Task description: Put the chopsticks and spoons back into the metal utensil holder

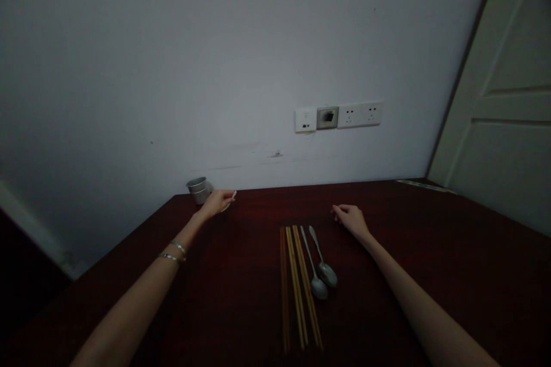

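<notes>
My left hand (pixel 217 202) reaches to the far left of a dark red table (pixel 241 298), just right of a small metal cup (pixel 198 189) by the wall. Its fingers are loosely curled and seem to hold nothing. My right hand (pixel 350 219) rests on the table with its fingers bent down, empty, just right of the spoon handles. Two metal spoons (pixel 321 275) lie side by side with bowls toward me. Left of them lie several wooden chopsticks (pixel 297 287), parallel and pointing away from me.
A white wall stands behind the table, with a row of sockets (pixel 340 116) above it. A white door (pixel 503 109) is at the right. The table's left edge runs diagonally, with dark floor beyond it.
</notes>
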Action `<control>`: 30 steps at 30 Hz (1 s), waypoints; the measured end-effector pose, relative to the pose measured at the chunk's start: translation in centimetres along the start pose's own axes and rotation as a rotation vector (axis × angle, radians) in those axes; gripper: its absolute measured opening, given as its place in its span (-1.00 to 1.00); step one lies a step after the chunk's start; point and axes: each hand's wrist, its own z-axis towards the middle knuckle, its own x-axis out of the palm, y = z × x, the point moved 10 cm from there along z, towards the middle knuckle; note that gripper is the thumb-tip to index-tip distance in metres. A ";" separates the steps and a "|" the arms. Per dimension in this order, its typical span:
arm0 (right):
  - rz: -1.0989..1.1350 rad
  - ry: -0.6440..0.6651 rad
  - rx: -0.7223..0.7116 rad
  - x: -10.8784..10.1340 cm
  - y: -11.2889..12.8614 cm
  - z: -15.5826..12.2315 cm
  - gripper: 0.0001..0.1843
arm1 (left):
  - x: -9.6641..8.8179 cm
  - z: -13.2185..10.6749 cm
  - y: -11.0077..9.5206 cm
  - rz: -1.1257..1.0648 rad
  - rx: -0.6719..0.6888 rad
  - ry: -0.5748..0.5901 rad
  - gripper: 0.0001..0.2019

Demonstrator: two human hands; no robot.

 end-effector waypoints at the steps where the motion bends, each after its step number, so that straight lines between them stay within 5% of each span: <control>1: 0.000 -0.002 0.003 0.0 0.1 0.0 -0.61 | -0.1 0.2 -1.3 -0.012 0.025 -0.026 -0.88; 5: -0.018 0.009 0.013 0.4 0.1 0.1 -0.63 | -0.1 1.1 -6.5 -0.261 0.042 -0.187 -0.77; 13: -0.036 0.029 0.015 0.8 -0.1 0.2 -0.65 | 4.7 -0.3 -17.1 -0.585 0.045 -0.140 -0.79; 21: 0.126 0.136 0.117 1.7 0.2 0.5 -0.66 | 9.4 -2.9 -20.6 -0.580 0.083 -0.033 -0.79; 24: 0.239 0.179 0.100 1.2 3.1 0.8 -0.64 | 10.7 -3.3 -20.5 -0.549 0.100 0.004 -0.79; 30: 0.297 0.347 -0.190 -0.6 14.4 -0.7 -0.62 | 11.6 -3.6 -20.8 -0.533 0.122 0.059 -0.80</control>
